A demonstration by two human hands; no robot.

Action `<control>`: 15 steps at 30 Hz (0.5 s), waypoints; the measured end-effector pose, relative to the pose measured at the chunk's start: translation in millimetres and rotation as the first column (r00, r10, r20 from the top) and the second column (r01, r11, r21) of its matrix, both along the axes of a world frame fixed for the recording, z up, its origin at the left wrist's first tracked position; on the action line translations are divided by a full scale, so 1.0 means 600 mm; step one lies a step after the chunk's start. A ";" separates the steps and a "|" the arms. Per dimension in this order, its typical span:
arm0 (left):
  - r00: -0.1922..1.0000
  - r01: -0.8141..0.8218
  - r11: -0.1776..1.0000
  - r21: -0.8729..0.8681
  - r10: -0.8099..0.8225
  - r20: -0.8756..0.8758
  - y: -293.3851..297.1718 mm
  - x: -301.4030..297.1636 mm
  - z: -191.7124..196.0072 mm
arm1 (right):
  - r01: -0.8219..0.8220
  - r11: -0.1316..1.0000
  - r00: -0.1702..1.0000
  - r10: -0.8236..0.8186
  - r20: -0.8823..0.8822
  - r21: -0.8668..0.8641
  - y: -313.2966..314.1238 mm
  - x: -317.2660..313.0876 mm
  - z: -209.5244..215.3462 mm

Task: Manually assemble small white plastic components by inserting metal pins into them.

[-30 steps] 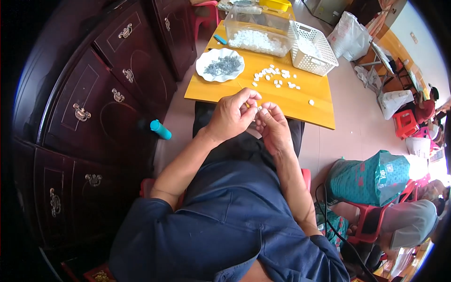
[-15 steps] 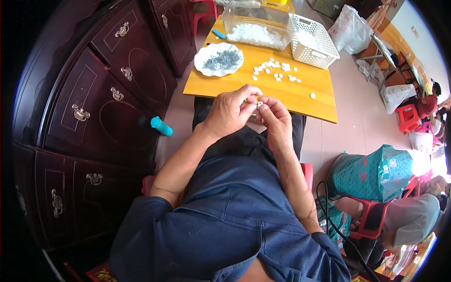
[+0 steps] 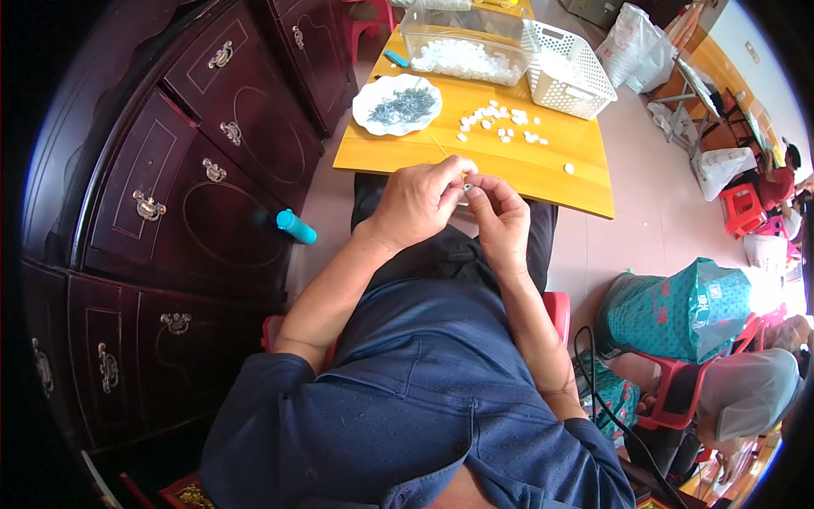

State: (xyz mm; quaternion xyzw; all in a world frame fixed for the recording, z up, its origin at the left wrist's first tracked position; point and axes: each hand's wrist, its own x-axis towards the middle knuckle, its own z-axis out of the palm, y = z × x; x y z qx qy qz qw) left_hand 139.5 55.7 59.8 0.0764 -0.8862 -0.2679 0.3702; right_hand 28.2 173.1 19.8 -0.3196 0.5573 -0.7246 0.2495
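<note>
In front of my lap, at the table's near edge, both hands meet fingertip to fingertip. My right hand (image 3: 504,227) is closed, pinching a small white plastic piece (image 3: 467,187) between thumb and index finger. My left hand (image 3: 415,202) is closed too, its thumb and fingers pressed together against the same piece; whatever else sits inside them is hidden. A thin yellow stick or strand (image 3: 438,145) shows just beyond the left knuckles; whether that hand holds it I cannot tell. Several loose white pieces (image 3: 506,133) lie beyond on the yellow table (image 3: 381,154).
A scalloped white plate (image 3: 366,119) bears small dark grey parts. Behind stand a clear bin (image 3: 424,25) of white pieces and a white perforated basket (image 3: 583,103). A dark cabinet (image 3: 212,204) closes the left side; a teal bag (image 3: 661,310) and a seated person are at right.
Both hands stay together at nearly the same spot. The small white piece has turned slightly between the fingertips. The whole view has shifted a little.
</note>
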 end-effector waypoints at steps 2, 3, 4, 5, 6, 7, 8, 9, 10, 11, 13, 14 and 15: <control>1.000 -0.004 1.000 0.021 0.004 0.004 0.000 -0.001 -0.002 | 0.012 1.000 1.000 -0.012 -0.029 -0.006 0.000 -0.002 -0.006; 1.000 0.003 0.998 0.059 -0.004 0.015 0.000 -0.002 -0.003 | 0.024 1.000 0.998 -0.024 -0.059 -0.011 0.000 -0.003 -0.008; 1.000 0.009 0.995 0.096 -0.012 0.026 -0.002 -0.002 -0.004 | 0.022 1.000 0.998 -0.022 -0.057 -0.012 -0.001 -0.001 -0.006; 1.000 0.007 0.995 0.096 -0.010 0.027 -0.003 -0.004 -0.008 | 0.023 1.000 0.999 -0.024 -0.041 -0.021 -0.001 0.001 -0.004; 1.000 0.014 0.993 0.117 -0.017 0.020 -0.005 -0.005 -0.013 | 0.025 0.999 0.999 -0.026 -0.024 -0.029 -0.001 0.002 -0.002; 1.000 0.023 0.990 0.137 -0.025 0.014 -0.006 -0.007 -0.015 | 0.025 0.999 0.999 -0.026 -0.023 -0.031 -0.001 0.000 -0.006; 1.000 0.023 0.990 0.136 -0.025 0.014 -0.007 -0.007 -0.015 | 0.028 0.999 0.998 -0.029 -0.050 -0.015 -0.001 -0.003 -0.011; 0.999 0.039 0.981 0.189 -0.041 0.006 -0.008 -0.007 -0.015 | 0.032 0.999 0.997 -0.032 -0.076 0.000 -0.001 -0.005 -0.014; 0.998 0.056 0.969 0.242 -0.057 -0.004 -0.009 -0.006 -0.015 | 0.032 0.999 0.997 -0.032 -0.076 0.000 -0.001 -0.004 -0.013; 0.998 0.056 0.969 0.241 -0.056 -0.004 -0.010 -0.005 -0.015 | 0.013 1.000 0.999 -0.013 -0.029 -0.006 -0.001 -0.002 -0.010; 0.996 0.079 0.949 0.305 -0.084 0.002 -0.013 -0.004 -0.015 | -0.006 1.000 1.000 0.006 0.017 -0.013 0.000 0.000 -0.009; 0.997 0.079 0.949 0.305 -0.083 0.002 -0.014 -0.004 -0.015 | -0.005 1.000 1.000 0.006 0.016 -0.013 0.000 0.000 -0.010; 0.995 0.091 0.940 0.330 -0.099 0.008 -0.015 -0.004 -0.014 | -0.005 1.000 1.000 0.005 0.015 -0.014 0.000 0.000 -0.010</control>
